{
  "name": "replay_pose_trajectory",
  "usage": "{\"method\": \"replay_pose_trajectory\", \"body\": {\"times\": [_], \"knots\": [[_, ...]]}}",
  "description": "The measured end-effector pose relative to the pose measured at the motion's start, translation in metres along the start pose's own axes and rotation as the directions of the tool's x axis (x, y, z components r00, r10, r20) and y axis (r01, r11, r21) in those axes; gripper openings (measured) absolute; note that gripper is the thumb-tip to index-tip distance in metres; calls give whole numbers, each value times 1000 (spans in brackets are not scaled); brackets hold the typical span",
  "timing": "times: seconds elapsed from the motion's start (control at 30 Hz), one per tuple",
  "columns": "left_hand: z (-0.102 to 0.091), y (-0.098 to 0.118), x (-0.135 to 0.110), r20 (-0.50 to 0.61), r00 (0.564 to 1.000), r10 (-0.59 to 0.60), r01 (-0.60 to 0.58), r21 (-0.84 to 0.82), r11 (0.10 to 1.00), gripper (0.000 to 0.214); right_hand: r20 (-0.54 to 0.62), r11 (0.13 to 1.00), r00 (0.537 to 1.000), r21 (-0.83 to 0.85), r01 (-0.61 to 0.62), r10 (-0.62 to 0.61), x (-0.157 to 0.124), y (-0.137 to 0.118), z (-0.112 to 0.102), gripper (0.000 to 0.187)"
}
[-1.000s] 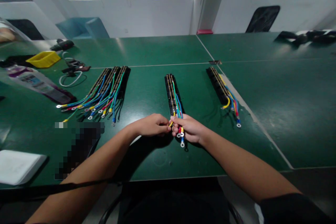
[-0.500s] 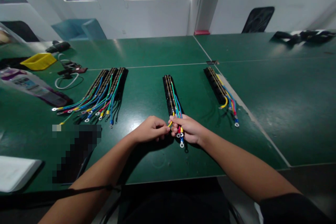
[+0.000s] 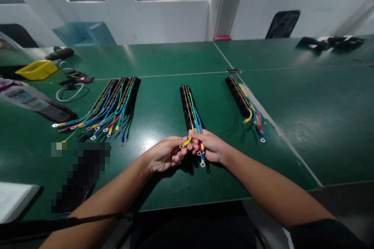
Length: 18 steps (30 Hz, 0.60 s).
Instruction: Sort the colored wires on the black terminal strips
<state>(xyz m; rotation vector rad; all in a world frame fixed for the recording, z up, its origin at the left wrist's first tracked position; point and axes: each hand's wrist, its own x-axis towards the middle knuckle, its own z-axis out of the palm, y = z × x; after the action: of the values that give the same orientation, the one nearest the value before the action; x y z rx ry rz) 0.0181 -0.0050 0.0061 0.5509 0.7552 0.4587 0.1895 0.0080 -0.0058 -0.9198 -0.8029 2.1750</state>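
A black terminal block (image 3: 186,103) with brass-coloured rows lies in the middle of the green table, its wired end towards me. My right hand (image 3: 212,146) is closed round the bundle of coloured wires (image 3: 198,121) at that end; ring lugs (image 3: 202,163) stick out below its fingers. A short yellow wire (image 3: 187,142) bends left out of the bundle, ending in a ring lug. My left hand (image 3: 166,153) pinches this yellow wire near its lug, thumb on top and the other fingers curled below. The right fingertips touch the same wire's upper part.
Several wired terminal blocks (image 3: 117,97) lie side by side at left; another block (image 3: 238,95) lies at right. Further left are a plastic bottle (image 3: 35,99), a yellow tray (image 3: 37,70), a cable (image 3: 70,95) and a white object (image 3: 17,200). A blurred dark item (image 3: 82,177) lies beside my left forearm.
My left hand has turned palm-up a little and shifted slightly down. The yellow wire's lug end now shows, pointing left. My right hand keeps its hold on the bundle.
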Motion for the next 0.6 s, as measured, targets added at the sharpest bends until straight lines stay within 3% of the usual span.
{"method": "replay_pose_trajectory", "body": {"times": [0.2, 0.4, 0.6], "knots": [[-1, -1, -1, 44, 999, -31, 36, -108, 993, 20, -51, 999, 999, 34, 18, -16, 0, 1, 2, 29], [-4, -3, 2, 159, 985, -67, 93, -161, 983, 28, -40, 996, 999, 82, 20, -17, -1, 1, 4, 23], [-1, -2, 1, 110, 994, -14, 27, -124, 992, 23, -35, 999, 999, 36, 26, -24, 0, 2, 2, 32]]}}
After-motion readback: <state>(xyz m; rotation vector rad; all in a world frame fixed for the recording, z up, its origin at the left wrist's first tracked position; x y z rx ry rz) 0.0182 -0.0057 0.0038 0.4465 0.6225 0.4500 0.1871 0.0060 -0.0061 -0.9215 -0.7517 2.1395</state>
